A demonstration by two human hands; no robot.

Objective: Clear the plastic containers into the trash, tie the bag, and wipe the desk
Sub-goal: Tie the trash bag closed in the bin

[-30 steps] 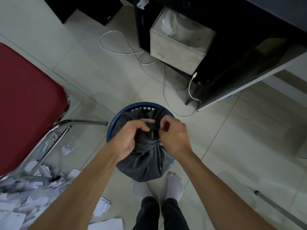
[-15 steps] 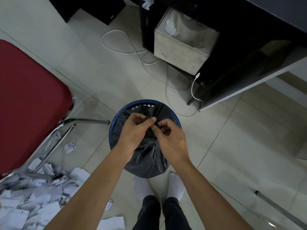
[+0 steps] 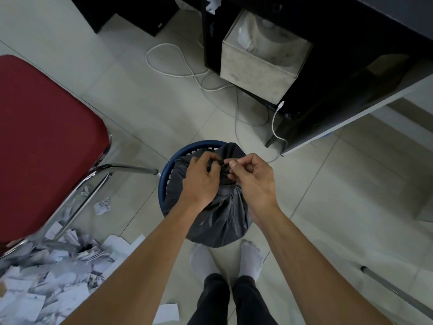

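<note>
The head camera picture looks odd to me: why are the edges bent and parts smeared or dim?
Head view: a wide-angle lens bows the desk edge and stretches the forearms; the red chair and paper scraps at lower left are motion-smeared; light is dim and flat, and the black bag between the left hand and right hand shows little detail.

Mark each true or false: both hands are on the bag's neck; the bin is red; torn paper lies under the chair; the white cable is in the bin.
1. Both the left hand and right hand grip the gathered neck of the black bag. True.
2. The bin is red. False: it is blue; the chair is red.
3. Torn paper lies under the chair. True.
4. The white cable is in the bin. False: it lies on the floor.
</note>
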